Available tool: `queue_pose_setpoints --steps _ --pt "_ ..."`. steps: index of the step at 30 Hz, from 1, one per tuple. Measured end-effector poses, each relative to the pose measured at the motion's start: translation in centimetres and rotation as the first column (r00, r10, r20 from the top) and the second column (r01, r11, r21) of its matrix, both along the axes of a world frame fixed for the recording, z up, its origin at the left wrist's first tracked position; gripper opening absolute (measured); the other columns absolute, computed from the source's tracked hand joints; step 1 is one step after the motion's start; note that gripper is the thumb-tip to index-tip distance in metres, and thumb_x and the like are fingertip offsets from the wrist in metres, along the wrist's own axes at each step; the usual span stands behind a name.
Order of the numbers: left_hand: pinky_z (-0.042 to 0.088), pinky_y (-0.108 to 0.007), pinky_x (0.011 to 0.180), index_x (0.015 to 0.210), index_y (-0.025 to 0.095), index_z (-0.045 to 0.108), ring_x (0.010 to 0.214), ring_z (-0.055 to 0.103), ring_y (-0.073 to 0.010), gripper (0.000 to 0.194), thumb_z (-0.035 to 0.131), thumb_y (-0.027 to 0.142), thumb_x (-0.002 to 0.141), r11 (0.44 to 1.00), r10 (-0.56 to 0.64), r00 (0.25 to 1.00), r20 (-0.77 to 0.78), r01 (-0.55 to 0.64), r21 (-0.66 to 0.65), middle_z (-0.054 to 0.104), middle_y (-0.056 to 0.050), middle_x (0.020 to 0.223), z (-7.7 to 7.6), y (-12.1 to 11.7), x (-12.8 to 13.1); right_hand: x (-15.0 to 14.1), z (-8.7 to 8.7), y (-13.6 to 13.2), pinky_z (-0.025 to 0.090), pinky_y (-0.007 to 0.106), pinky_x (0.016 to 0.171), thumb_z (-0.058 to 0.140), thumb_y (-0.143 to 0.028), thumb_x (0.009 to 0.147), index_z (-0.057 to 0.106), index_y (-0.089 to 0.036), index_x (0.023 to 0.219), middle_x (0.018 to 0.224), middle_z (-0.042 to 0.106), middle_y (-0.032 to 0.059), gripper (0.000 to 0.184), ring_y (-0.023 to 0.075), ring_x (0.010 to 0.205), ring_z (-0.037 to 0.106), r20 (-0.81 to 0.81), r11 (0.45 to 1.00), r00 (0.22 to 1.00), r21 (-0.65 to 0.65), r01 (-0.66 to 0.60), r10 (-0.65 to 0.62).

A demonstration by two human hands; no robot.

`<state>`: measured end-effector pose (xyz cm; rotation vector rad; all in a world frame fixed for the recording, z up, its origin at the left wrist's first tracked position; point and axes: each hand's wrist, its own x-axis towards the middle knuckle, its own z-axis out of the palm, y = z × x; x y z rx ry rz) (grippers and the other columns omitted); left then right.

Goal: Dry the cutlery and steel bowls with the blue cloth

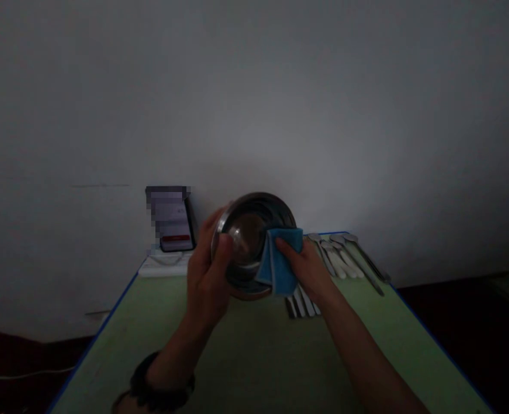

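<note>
A shiny metal bowl (248, 230) is held up above the table, tilted so that its inside faces me. My left hand (209, 273) grips its left side, with the thumb over the rim and the fingers behind. A blue cloth (286, 261) lies over the bowl's right rim, partly folded. My right hand (308, 264) is closed on this cloth, its thumb pressed on the front and its other fingers mostly hidden. Cloth and bowl touch at the right rim.
Several spoons (349, 259) lie at the table's back right. Several flat handles (300, 305) show below the cloth. A phone (174, 221) leans at the back left by a white strip (164, 264). The green table (237, 356) meets a pale wall (254, 103).
</note>
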<state>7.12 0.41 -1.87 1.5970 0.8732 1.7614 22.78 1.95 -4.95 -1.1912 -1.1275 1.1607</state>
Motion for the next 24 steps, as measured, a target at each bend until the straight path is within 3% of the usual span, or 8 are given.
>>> queue_pose_setpoints --steps 3,6,8,10,12,14,19,24 --pt "0.026 -0.039 0.108 0.128 0.026 0.048 0.128 0.034 -0.0235 0.039 0.044 0.036 0.090 0.962 0.191 0.979 -0.078 -0.170 0.212 0.042 -0.004 0.135 -1.1 -0.3 1.0 -1.7 -0.6 -0.1 0.051 0.032 0.069 0.066 -0.042 0.069 0.063 -0.020 0.089 0.080 0.069 0.0023 0.030 0.0173 0.070 0.065 -0.363 0.981 0.932 -0.174 -0.088 0.019" --pt "0.026 -0.040 0.108 0.129 0.025 0.045 0.128 0.034 -0.0243 0.042 0.046 0.038 0.088 0.980 0.144 0.982 -0.125 -0.125 0.152 0.043 -0.004 0.135 -1.5 0.0 0.8 -1.6 -1.1 0.1 0.051 0.035 0.075 0.071 -0.036 0.065 0.063 -0.019 0.090 0.084 0.070 0.0033 0.031 0.0182 0.072 0.066 -0.433 0.969 0.901 -0.231 -0.093 -0.017" --pt "0.036 -0.041 0.101 0.124 0.024 0.048 0.119 0.046 -0.0254 0.040 0.040 0.043 0.089 0.999 -0.031 0.999 -0.027 0.029 -0.042 0.052 -0.005 0.127 -1.0 0.4 0.0 -0.6 -1.1 0.3 0.051 0.035 0.075 0.070 -0.035 0.066 0.064 -0.019 0.091 0.085 0.070 0.0027 0.029 0.0183 0.074 0.065 -0.324 0.982 0.945 -0.163 -0.090 0.033" --pt "0.045 -0.042 0.091 0.118 0.023 0.053 0.106 0.057 -0.0268 0.043 0.034 0.048 0.090 0.949 -0.210 0.976 0.056 0.217 -0.227 0.060 -0.007 0.116 0.0 0.6 -1.0 0.7 -0.6 0.2 0.050 0.034 0.074 0.066 -0.033 0.070 0.064 -0.020 0.091 0.085 0.070 0.0015 0.025 0.0178 0.075 0.064 -0.082 0.988 0.986 -0.043 -0.150 0.146" --pt "0.045 -0.041 0.091 0.118 0.024 0.055 0.105 0.057 -0.0275 0.040 0.042 0.046 0.087 0.885 -0.364 0.930 -0.056 0.327 -0.332 0.061 -0.006 0.117 0.9 0.5 -1.9 1.6 0.2 -0.2 0.048 0.032 0.071 0.063 -0.031 0.073 0.066 -0.020 0.088 0.083 0.070 0.0005 0.019 0.0171 0.074 0.062 0.214 0.964 0.946 0.058 -0.260 0.242" --pt "0.039 -0.037 0.098 0.120 0.027 0.055 0.115 0.051 -0.0266 0.038 0.051 0.040 0.085 0.855 -0.464 0.854 -0.235 0.363 -0.372 0.055 -0.003 0.127 1.7 0.1 -2.3 1.9 1.1 -0.6 0.047 0.030 0.067 0.061 -0.028 0.074 0.068 -0.019 0.084 0.079 0.069 0.0000 0.014 0.0162 0.071 0.061 0.422 0.941 0.874 0.119 -0.317 0.241" --pt "0.036 -0.036 0.101 0.125 0.029 0.052 0.118 0.048 -0.0239 0.036 0.047 0.032 0.089 0.851 -0.514 0.759 -0.400 0.392 -0.350 0.051 -0.001 0.132 2.6 -1.0 -2.1 1.3 2.2 -1.0 0.041 0.025 0.054 0.066 -0.035 0.069 0.069 -0.020 0.076 0.065 0.067 -0.0010 0.017 0.0148 0.059 0.057 0.551 0.966 0.833 0.238 -0.101 -0.049" --pt "0.040 -0.033 0.097 0.124 0.028 0.053 0.113 0.053 -0.0232 0.036 0.049 0.031 0.089 0.909 -0.399 0.860 -0.320 0.323 -0.264 0.059 0.000 0.123 2.7 -0.9 -2.2 0.8 1.8 -0.6 0.040 0.025 0.048 0.068 -0.046 0.065 0.065 -0.017 0.065 0.057 0.063 0.0003 0.029 0.0145 0.053 0.054 0.359 0.960 0.902 0.228 0.163 -0.238"
